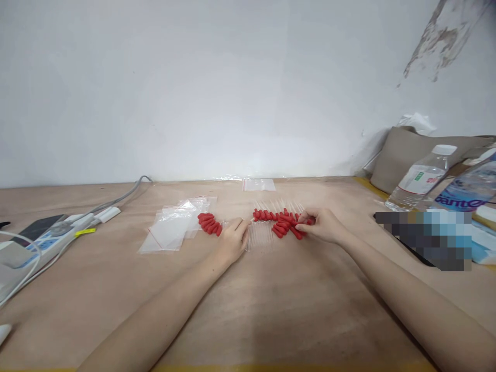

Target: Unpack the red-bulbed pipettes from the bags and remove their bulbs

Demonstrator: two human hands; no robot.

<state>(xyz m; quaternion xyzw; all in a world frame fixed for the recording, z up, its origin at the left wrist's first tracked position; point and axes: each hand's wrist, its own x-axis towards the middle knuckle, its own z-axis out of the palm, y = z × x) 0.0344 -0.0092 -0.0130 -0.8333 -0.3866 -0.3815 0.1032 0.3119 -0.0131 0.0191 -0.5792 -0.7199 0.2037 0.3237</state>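
Note:
A heap of clear droppers with red rubber bulbs [279,221] lies in the middle of the wooden table [248,299]. My right hand [323,225] rests at the heap's right side, its fingers pinching a red bulb there. My left hand [232,239] sits left of the heap, fingertips closed on the thin clear tube of a dropper. A smaller bunch of red-bulbed droppers [210,222] lies just left of that hand. A stack of clear zip bags [174,229] is spread out further left.
One more clear bag [259,184] lies by the white wall. A power strip with cables [58,232] and a phone sit at the left edge. Two water bottles [422,178], a tan bag [406,155] and a blurred item crowd the right side.

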